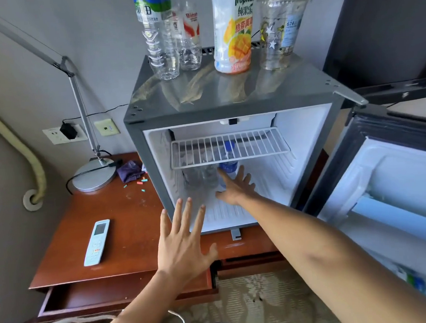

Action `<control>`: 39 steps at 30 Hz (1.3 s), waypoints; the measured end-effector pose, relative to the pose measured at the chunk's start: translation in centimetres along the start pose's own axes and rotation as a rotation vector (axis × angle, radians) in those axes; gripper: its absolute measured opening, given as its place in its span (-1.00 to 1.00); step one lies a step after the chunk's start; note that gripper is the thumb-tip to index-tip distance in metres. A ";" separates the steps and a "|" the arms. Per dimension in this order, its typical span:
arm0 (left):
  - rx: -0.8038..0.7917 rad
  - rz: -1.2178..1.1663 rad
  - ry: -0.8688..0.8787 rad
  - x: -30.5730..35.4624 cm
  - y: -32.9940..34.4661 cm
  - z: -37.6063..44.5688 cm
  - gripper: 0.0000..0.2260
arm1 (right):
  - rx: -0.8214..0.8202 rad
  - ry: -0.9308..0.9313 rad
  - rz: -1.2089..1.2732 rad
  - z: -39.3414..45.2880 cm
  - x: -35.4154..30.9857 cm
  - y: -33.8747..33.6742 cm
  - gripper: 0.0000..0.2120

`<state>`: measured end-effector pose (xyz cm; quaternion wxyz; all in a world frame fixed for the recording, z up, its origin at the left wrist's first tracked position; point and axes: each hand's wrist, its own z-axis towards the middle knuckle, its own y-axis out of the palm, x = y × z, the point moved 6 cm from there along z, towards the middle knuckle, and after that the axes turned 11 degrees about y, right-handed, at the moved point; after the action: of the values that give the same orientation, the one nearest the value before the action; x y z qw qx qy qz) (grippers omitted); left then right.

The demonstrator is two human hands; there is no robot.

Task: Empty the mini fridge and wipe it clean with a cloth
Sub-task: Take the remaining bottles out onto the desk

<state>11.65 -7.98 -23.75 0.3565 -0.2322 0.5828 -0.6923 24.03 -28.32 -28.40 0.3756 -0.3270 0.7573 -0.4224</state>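
The grey mini fridge [141, 150] stands on a wooden desk with its door [387, 175] swung open to the right. Under its white wire shelf [228, 148] stand a blue-capped water bottle [228, 165] and clear containers [199, 177] at the back. My right hand [236, 187] is inside the fridge, fingers spread, just in front of the blue-capped bottle and holding nothing. My left hand [184, 240] hovers open in front of the fridge's lower left corner. A purple cloth [130, 170] lies crumpled on the desk left of the fridge.
On the fridge top stand two clear bottles [160, 37], a Tropicana bottle [234, 30] and a plastic cup [279, 32]. The desk [126, 229] holds a lamp base [94, 177], a remote [97, 242] and small coloured scraps. A drawer [120, 295] is pulled out below.
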 end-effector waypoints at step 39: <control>-0.057 -0.598 -0.171 2.5 -2.1 3.0 -0.10 | 0.050 -0.375 0.267 -19.7 3.1 5.9 -0.49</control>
<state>11.76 -11.70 -21.34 0.1781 -0.4604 0.4758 -0.7280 4.77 -20.53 -27.41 0.5704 -0.2875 0.7000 -0.3194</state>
